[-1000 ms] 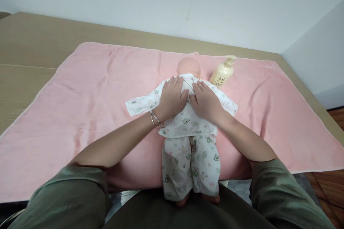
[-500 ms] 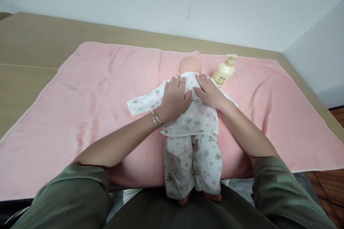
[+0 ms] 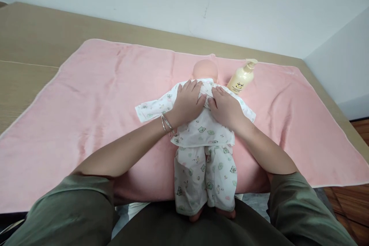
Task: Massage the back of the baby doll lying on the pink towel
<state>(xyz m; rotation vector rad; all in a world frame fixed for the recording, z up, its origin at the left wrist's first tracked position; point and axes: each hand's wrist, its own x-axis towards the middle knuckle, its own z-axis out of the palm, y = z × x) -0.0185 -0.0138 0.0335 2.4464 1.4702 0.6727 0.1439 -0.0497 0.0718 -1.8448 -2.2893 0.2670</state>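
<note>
A doll in a white printed top (image 3: pixel 204 128) and matching trousers (image 3: pixel 191 177) lies on a pink cloth (image 3: pixel 121 84), its bare head (image 3: pixel 205 70) pointing away from me. My left hand (image 3: pixel 188 102) rests flat on the left side of the top, below the head, fingers pointing away. On the right side of the top lies my right hand (image 3: pixel 226 105), its fingers also laid on the fabric. Neither hand grasps anything. Two thin bracelets circle my left wrist. The doll's feet reach over the near edge, against my clothing.
A pale yellow pump bottle (image 3: pixel 242 77) stands on the cloth just beyond my right hand. Beneath the cloth is a wooden table (image 3: pixel 43 27), with a white wall (image 3: pixel 144 0) behind it. Dark wooden flooring shows at the right.
My right hand has slid slightly down the top, towards me, and its fingers are closer to my left hand. My left hand has hardly moved. The view has shifted slightly.
</note>
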